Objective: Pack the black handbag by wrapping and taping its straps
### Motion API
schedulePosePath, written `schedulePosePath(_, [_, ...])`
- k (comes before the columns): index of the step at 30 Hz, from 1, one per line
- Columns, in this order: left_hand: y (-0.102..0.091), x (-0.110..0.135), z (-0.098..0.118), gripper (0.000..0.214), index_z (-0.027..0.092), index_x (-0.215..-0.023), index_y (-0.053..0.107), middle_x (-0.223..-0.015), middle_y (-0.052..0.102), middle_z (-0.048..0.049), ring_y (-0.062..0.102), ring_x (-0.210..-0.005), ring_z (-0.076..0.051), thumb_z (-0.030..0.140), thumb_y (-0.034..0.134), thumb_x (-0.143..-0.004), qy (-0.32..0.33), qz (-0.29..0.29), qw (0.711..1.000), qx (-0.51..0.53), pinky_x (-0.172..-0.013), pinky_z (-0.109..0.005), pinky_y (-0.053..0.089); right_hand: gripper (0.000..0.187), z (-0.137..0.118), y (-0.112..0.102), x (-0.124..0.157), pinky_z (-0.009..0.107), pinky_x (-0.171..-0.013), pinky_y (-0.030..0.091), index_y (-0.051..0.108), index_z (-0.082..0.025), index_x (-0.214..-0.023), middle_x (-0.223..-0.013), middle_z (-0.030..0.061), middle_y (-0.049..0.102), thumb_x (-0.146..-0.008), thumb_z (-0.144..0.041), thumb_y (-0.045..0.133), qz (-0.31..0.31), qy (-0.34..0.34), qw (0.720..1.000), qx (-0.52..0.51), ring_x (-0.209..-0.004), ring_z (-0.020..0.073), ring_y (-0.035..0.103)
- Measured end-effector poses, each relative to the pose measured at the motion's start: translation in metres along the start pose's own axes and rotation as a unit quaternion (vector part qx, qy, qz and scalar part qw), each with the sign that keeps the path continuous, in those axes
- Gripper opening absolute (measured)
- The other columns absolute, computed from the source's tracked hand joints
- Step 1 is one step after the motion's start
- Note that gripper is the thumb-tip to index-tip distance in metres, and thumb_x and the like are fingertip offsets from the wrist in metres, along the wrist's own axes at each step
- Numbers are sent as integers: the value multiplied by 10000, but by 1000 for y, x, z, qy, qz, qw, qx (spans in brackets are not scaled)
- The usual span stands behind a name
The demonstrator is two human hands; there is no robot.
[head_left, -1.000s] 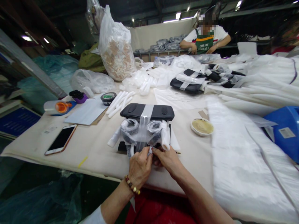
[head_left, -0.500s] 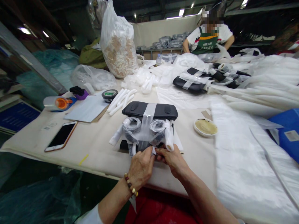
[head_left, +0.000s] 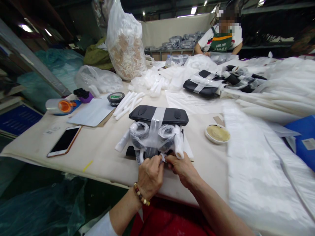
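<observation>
A bundle of black parts wrapped in clear plastic (head_left: 154, 137) lies on the beige table (head_left: 98, 154), with a black padded piece (head_left: 158, 115) at its far side and a clear tape strip across it. My left hand (head_left: 150, 175), with a bead bracelet, pinches the near end of the tape at the bundle's front edge. My right hand (head_left: 182, 168) is closed on the same near edge, fingers touching the left hand's. White foam tubes (head_left: 178, 144) stick out of the bundle.
A phone (head_left: 64, 141) lies at the left, a tape roll (head_left: 115, 98) and loose white tubes (head_left: 128, 105) behind. A small dish (head_left: 218, 133) sits right of the bundle. White sheets (head_left: 258, 170) cover the right side. Another person (head_left: 219, 39) works at the far end.
Both hands stay pinched at the bundle's near edge, shifting slightly right; the view has drifted a little. The far person has moved their arms.
</observation>
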State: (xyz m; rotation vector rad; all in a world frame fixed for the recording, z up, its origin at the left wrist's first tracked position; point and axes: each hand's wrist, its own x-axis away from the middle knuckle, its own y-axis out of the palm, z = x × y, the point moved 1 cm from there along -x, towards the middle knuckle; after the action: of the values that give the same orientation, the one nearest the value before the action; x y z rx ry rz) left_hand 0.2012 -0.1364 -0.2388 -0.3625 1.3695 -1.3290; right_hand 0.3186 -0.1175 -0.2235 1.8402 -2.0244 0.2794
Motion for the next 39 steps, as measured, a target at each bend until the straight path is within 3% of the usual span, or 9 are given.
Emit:
schedulePosePath(6, [-2,-7,2,130,167,-866,533,-760,665,-50,629,-682,-203,255,458,-806,-169,-68,981,65,-611,-304,466,144,-4,-3,-1,187,-344,136,413,-166,-453,-351,-87,372,-562,-136,501,-26,49,998,8,-318,25,258])
schedulePosePath(8, [-3,-10,3,128,170,-858,545,-749,669,-51,635,-697,-215,255,473,-796,-197,-92,974,62,-618,-311,465,138,-5,-4,-1,184,-340,135,416,-165,-452,-348,-86,375,-560,-144,500,-35,55,998,12,-307,23,259])
schedulePosePath(11, [-3,-11,5,124,180,-839,566,-710,672,-39,634,-667,-214,253,481,-786,-192,-91,976,39,-596,-303,452,130,-3,-5,-2,180,-336,139,413,-167,-455,-345,-85,377,-552,-153,498,-33,41,999,12,-304,23,259])
schedulePosePath(22, [-2,-11,9,89,188,-742,586,-607,651,1,598,-534,-176,149,508,-726,-91,7,995,-33,-516,-260,395,114,-2,4,-3,191,-345,140,400,-188,-502,-348,-100,346,-534,-103,469,17,24,999,32,-335,32,242])
schedulePosePath(26, [-1,-11,9,72,186,-739,583,-657,665,-11,612,-582,-192,156,519,-725,-112,-34,993,-24,-543,-271,405,121,-2,3,-4,203,-360,156,399,-196,-512,-353,-102,320,-531,-98,467,16,15,999,45,-356,46,238])
schedulePosePath(33, [-4,-16,7,101,189,-836,561,-741,675,-36,638,-718,-212,216,493,-767,-239,-145,959,45,-610,-283,415,136,3,6,-6,213,-363,153,393,-202,-500,-349,-106,286,-530,-117,495,48,1,997,63,-363,50,215])
schedulePosePath(39, [-8,-23,5,60,201,-785,545,-750,664,-18,625,-727,-193,227,503,-751,-264,-163,948,69,-597,-266,391,137,0,4,-6,199,-344,130,386,-195,-475,-330,-101,309,-524,-104,477,25,23,998,54,-326,39,224])
